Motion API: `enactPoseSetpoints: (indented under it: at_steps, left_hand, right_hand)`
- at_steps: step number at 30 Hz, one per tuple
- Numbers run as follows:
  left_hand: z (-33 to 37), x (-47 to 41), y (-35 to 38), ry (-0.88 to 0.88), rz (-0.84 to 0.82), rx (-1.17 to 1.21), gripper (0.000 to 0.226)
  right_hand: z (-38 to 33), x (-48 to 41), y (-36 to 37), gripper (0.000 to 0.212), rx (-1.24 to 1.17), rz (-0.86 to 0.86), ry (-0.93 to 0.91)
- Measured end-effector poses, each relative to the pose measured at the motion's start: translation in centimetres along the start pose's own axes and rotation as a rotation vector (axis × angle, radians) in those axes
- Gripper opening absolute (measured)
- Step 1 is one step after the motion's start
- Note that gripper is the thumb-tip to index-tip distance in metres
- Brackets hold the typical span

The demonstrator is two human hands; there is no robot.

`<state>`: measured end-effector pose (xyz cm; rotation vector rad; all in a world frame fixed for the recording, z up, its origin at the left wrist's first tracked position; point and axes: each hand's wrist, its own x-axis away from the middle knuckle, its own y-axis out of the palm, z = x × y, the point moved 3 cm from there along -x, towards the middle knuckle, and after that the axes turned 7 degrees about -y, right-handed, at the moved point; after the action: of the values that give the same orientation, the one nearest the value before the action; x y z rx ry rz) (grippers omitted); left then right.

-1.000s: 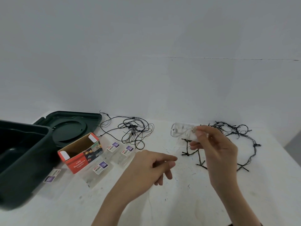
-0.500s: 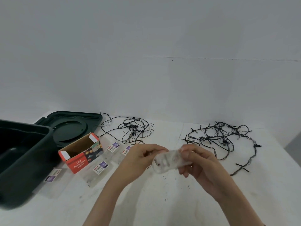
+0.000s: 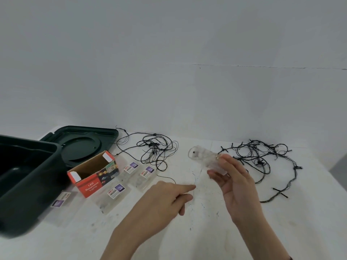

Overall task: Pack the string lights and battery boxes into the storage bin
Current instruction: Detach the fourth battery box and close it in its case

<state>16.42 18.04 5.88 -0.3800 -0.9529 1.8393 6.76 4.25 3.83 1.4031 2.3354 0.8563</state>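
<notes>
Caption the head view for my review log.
Right hand holds a clear battery box over the table, left hand nearby; black string lights and open storage bin alongside.

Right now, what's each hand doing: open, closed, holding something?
Left hand: index finger out, other fingers curled; whether it pinches anything cannot be told.
Right hand: holds the clear battery box.

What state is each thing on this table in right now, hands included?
Storage bin, open, lid off.
Lid, lying flat behind the bin.
Red box, on its side, end flap open.
Battery box, held above table by right hand.
Left hand, index finger extended; grip unclear.
Left string lights, loose tangle on table.
Right string lights, loose tangle on table.
Clear packets, flat on table.
</notes>
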Motion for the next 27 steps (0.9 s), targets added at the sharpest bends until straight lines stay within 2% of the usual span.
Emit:
enactPoseSetpoints:
  at_steps: [3,6,8,10,12,14,15,18,21,24,26,27]
  left_hand:
    - [1.8,0.9,-1.0,0.034,0.047,-0.2,0.028]
    - [3.4,1.0,-2.5,0.101,0.146,-0.259,0.028]
    - [3.8,0.7,-3.6,0.138,0.225,-0.241,0.026]
    - [3.5,0.1,-4.3,0.163,0.275,-0.18,0.022]
    - [3.0,-0.7,-4.7,0.171,0.302,-0.079,0.017]
    - [2.5,-1.3,-4.6,0.149,0.27,0.051,0.014]
    - [2.1,-1.5,-4.5,0.137,0.246,0.121,0.013]
    - [0.8,-2.1,-3.7,0.126,0.169,0.3,0.013]
    - [0.5,-2.0,-2.6,0.093,0.103,0.408,0.021]
    - [0.7,-1.4,-2.0,0.029,0.087,0.466,0.041]
    - [1.1,-1.0,-1.8,0.033,0.065,0.494,0.032]
    - [1.1,-0.9,-1.7,0.033,0.052,0.48,0.027]
  right_hand:
    - [-0.7,0.3,-0.2,0.016,0.263,-0.05,-0.18]
    - [-1.1,0.5,-0.2,0.016,0.543,-0.114,-0.34]
    - [-1.1,0.7,0.0,0.019,0.657,-0.222,-0.358]
    - [-1.1,1.1,0.3,0.024,0.629,-0.383,-0.245]
    - [-0.8,1.6,0.5,0.017,0.513,-0.538,-0.045]
    - [-0.7,2.0,0.6,0.008,0.364,-0.602,0.105]
    - [-0.7,2.1,0.7,0.004,0.288,-0.604,0.151]
    - [-0.4,2.1,0.8,0.035,0.098,-0.541,0.205]
    - [-0.5,2.0,1.3,0.042,-0.013,-0.433,0.168]
    - [-0.9,2.0,1.8,0.025,-0.056,-0.328,0.101]
    - [-1.2,2.0,2.1,0.006,-0.049,-0.253,0.043]
    - [-1.3,2.0,2.1,0.009,-0.045,-0.228,0.01]
